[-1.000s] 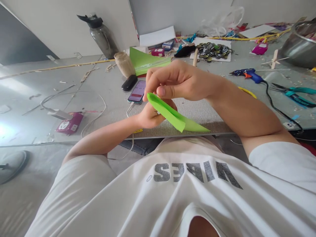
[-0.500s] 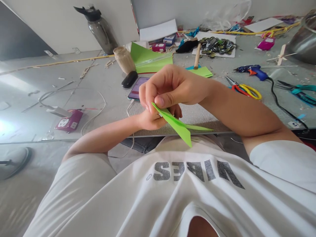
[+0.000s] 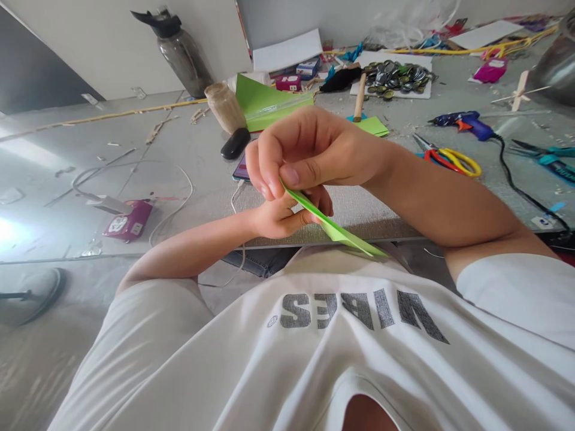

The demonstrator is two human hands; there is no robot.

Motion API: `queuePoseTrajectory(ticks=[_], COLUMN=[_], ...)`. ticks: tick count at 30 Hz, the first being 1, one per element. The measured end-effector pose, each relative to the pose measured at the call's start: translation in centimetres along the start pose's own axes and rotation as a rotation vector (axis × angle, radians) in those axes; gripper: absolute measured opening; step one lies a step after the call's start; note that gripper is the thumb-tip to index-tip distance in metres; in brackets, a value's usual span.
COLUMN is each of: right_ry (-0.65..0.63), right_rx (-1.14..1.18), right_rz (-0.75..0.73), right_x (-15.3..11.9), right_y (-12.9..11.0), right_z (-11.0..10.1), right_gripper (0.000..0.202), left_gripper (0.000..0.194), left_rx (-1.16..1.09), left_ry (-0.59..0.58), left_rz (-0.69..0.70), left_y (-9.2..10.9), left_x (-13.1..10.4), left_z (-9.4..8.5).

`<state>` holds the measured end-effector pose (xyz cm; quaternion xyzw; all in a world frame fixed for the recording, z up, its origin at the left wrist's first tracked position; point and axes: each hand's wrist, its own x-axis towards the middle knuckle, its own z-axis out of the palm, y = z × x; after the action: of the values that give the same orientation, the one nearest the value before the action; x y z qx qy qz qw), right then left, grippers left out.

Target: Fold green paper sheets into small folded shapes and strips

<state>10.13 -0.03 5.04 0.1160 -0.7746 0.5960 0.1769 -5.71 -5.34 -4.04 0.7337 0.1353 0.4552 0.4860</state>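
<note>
A folded piece of green paper (image 3: 335, 228) slants down from between my hands, over the table's front edge, its lower end in front of my shirt. My right hand (image 3: 309, 152) pinches its upper corner between thumb and fingers. Below and partly behind it, my left hand (image 3: 287, 216) also grips the paper, thumb on its near side; several of its fingers are hidden. Behind my hands, a phone (image 3: 241, 172) on a white cable lies mostly covered. A larger green sheet (image 3: 260, 102) rests beyond it, beside a tan jar (image 3: 224, 108) and a black oval case (image 3: 235, 143).
To the right lie scissors (image 3: 458, 163), a blue glue gun (image 3: 469, 124) with a black cord, and teal-handled pliers (image 3: 552, 161). Bottle caps (image 3: 398, 78) are heaped at the back near a wooden stick (image 3: 360, 99). A dark bottle (image 3: 182, 57) and a purple box (image 3: 129, 220) are at left.
The green paper has turned and its two flaps now lie closer together. My right hand has shifted slightly up and left; my left thumb now shows on the paper.
</note>
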Motion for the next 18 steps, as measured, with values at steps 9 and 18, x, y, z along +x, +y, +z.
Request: queuePoseTrajectory(ticks=[9,18], right_ry=[0.075,0.105], right_rx=[0.064,0.16], right_rz=[-0.279,-0.094], right_x=[1.3,1.3], right_y=[4.3,5.5], right_z=[-1.4,-2.9], right_gripper=[0.055,0.071], left_gripper=[0.074,0.043], left_rx=[-0.142,-0.185], left_ry=[0.444,0.729], left_rz=[-0.151,-0.292], left_y=[1.3,1.6], left_x=[-0.6,-0.4], left_z=[1.7,1.0])
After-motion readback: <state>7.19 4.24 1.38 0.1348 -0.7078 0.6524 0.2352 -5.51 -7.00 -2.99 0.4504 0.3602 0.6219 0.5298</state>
